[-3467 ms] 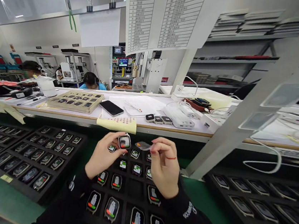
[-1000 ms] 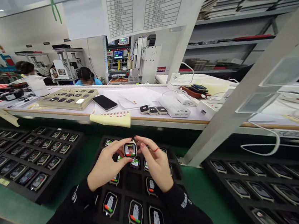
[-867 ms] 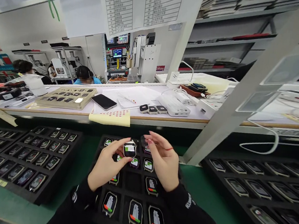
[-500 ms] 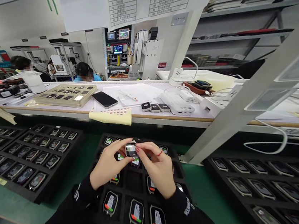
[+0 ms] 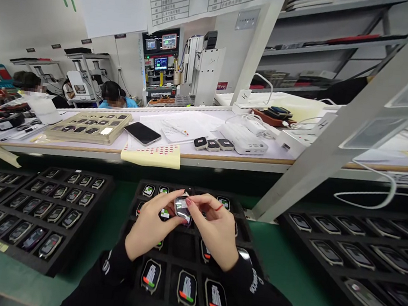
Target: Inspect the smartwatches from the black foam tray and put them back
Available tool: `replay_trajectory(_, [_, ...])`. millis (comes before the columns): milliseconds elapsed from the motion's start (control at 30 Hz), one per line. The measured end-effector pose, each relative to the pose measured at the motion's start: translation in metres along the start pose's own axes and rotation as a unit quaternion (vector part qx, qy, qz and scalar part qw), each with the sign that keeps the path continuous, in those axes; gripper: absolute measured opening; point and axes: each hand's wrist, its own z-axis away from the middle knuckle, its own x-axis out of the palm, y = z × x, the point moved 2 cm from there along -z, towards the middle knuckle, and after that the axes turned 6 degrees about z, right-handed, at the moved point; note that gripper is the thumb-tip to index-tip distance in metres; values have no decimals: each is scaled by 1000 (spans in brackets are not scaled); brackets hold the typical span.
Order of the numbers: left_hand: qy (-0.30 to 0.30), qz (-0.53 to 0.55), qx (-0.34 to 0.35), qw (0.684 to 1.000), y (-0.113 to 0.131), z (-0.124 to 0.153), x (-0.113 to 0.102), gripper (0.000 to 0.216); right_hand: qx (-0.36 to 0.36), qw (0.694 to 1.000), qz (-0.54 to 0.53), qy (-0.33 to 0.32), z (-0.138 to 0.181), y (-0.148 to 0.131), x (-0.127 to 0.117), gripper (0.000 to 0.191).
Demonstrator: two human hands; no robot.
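We worked over a green worktop (image 5: 268,236), with a white raised worktop (image 5: 221,164) running across behind it. A slanted metal post (image 5: 311,150) stood to our right. On the green surface we had a black central tray (image 5: 170,282) directly in front of us, a black left tray (image 5: 30,258) and a black right tray (image 5: 307,282), each carrying watches in rows of compartments. On the white surface we noted a cream tray (image 5: 76,138), and near it a sheet of yellow paper (image 5: 152,157) overhanging the front edge.

We positioned both hands close together above the central tray. Our left hand (image 5: 148,225) gripped the held watch (image 5: 182,209) by its rim, between thumb and forefinger. Our right hand (image 5: 219,233) had thumb and fingertips drawn together against the watch's screen; we could not tell whether they pinched anything there.

A phone (image 5: 142,133) lay beside the cream tray. We saw three watch bodies (image 5: 213,145) side by side near the phone. The held watch was tilted, clear of the tray below. We wore a thin red band (image 5: 219,207) on the right hand.
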Motion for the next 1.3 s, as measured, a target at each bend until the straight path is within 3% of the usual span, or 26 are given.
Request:
replay_trajectory(433, [7, -8, 1, 1000, 3, 1, 1, 57, -35, 999, 25, 25, 2, 1, 3, 22])
replay_trajectory(700, [9, 6, 9, 1000, 1, 3, 3, 55, -102, 990, 88, 34, 0, -2, 2, 18])
replay_trajectory(833, [10, 0, 10, 1000, 1, 3, 2, 56, -64, 996, 54, 39, -5, 2, -4, 24])
replay_trajectory(900, [13, -21, 15, 1000, 2, 2, 1, 56, -20, 1000, 6, 15, -8, 5, -6, 29])
replay_trajectory(1000, [16, -50, 31, 998, 3, 2, -1, 56, 24, 995, -51, -79, -9, 5, -4, 37])
replay_trajectory(1133, [1, -58, 47, 997, 0, 3, -2, 55, 68, 968, -134, -203, -6, 2, 2, 39])
replay_trajectory(1300, [-7, -49, 48, 998, -3, 2, -3, 55, 97, 940, -170, -281, -5, 2, 0, 49])
